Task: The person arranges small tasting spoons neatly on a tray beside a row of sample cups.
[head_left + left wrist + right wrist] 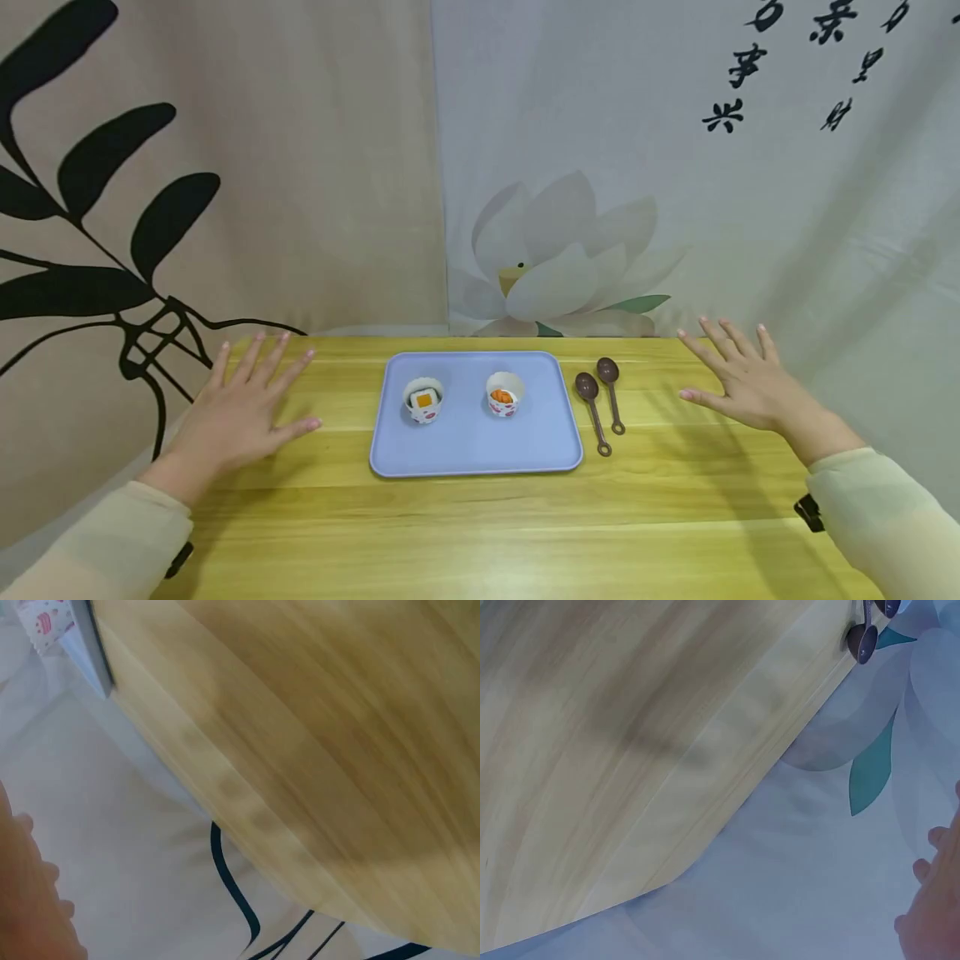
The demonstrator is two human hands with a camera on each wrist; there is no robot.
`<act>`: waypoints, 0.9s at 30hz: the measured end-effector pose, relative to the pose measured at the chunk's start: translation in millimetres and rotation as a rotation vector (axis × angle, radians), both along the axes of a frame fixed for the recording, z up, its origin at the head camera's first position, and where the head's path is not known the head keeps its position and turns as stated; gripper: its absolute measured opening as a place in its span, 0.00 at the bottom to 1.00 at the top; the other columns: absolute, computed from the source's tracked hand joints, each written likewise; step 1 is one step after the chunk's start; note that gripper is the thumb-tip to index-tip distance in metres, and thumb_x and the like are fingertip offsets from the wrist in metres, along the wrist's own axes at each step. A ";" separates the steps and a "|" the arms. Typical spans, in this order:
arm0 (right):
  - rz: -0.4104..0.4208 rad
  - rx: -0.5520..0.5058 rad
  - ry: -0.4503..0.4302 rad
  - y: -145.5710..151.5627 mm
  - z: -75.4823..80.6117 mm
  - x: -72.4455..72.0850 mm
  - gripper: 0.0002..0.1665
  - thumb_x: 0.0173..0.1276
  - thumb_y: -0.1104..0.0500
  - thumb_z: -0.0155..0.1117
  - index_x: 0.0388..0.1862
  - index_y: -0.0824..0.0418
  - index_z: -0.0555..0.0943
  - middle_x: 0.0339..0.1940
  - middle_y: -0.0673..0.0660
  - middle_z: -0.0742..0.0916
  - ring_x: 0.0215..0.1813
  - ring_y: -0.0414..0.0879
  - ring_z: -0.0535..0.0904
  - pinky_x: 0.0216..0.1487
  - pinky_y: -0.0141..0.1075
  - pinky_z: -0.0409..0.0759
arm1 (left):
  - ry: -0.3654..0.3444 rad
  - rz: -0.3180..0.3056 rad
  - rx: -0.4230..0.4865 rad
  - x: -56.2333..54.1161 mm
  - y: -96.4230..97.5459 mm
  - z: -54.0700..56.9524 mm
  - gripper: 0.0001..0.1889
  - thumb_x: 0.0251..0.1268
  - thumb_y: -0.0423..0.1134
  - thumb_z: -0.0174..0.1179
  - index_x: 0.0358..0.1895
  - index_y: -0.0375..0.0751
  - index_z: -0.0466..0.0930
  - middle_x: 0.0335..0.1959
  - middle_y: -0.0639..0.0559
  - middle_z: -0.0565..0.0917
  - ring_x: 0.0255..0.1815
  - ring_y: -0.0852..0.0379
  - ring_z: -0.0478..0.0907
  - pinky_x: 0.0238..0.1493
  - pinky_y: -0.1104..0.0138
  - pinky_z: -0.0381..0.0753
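My left hand is spread over the left part of the table, fingers straight and nothing in them. On the other side my right hand is held out the same way, also holding nothing. Between them lies a pale blue tray bearing two small patterned paper cups. The left cup contains a white piece with an orange square on top. Some orange food shows inside the right cup. Two brown spoons, one nearer the tray and one farther right, lie between the tray and my right hand.
The wooden table ends at a hanging cloth printed with dark leaves, a pale lotus and black characters. In the right wrist view the spoon bowls appear near the table's far edge.
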State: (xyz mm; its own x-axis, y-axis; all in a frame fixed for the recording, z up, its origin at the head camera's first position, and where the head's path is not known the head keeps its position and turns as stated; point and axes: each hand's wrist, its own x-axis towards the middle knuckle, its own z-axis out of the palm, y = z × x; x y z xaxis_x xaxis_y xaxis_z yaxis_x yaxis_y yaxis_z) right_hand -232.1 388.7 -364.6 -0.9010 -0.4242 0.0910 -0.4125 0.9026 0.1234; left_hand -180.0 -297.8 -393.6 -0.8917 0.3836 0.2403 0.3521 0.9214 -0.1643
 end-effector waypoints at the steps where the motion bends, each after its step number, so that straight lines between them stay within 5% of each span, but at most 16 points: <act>1: 0.002 -0.002 0.000 -0.3 0.2 0.3 0.55 0.70 0.30 0.55 0.84 0.45 0.40 0.83 0.63 0.45 0.82 0.65 0.36 0.70 0.64 0.16 | -0.001 -0.002 0.000 0.4 0.6 -0.4 0.50 0.66 0.73 0.48 0.83 0.52 0.41 0.82 0.41 0.34 0.80 0.37 0.24 0.72 0.40 0.17; 27: 0.126 -0.042 0.070 -13.7 -11.5 12.2 0.53 0.70 0.33 0.58 0.84 0.46 0.44 0.84 0.60 0.47 0.82 0.62 0.39 0.73 0.64 0.23 | -0.083 0.006 0.071 19.2 25.5 -16.8 0.50 0.66 0.71 0.51 0.83 0.56 0.38 0.82 0.40 0.38 0.80 0.35 0.29 0.72 0.40 0.18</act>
